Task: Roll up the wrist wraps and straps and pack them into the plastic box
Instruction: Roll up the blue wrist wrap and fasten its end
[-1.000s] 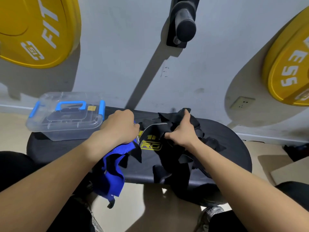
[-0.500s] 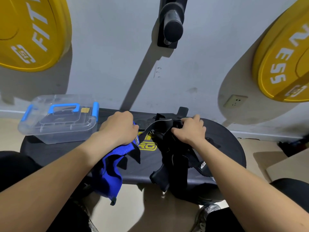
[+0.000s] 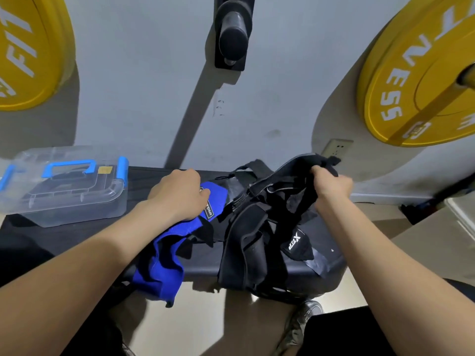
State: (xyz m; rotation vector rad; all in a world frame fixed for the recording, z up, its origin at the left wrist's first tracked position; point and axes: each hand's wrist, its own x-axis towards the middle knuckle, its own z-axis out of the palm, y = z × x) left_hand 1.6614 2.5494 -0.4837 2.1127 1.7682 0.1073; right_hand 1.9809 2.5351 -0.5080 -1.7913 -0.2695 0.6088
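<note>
The biggest risk is the tangled pile of black straps (image 3: 259, 237) on the desk (image 3: 77, 237): much of it droops over the near edge, so a pull on one end could drag the knot tighter or tip the whole pile to the floor. The blue wrist wrap (image 3: 167, 255) overhangs that edge too and could slide off if released, while the plastic box (image 3: 64, 186) sits shut, well left. The right hand (image 3: 331, 186) is raised, fist closed on a strap end; the left hand (image 3: 180, 194) presses knuckles-up, fingers curled, on the wrap's upper end.
</note>
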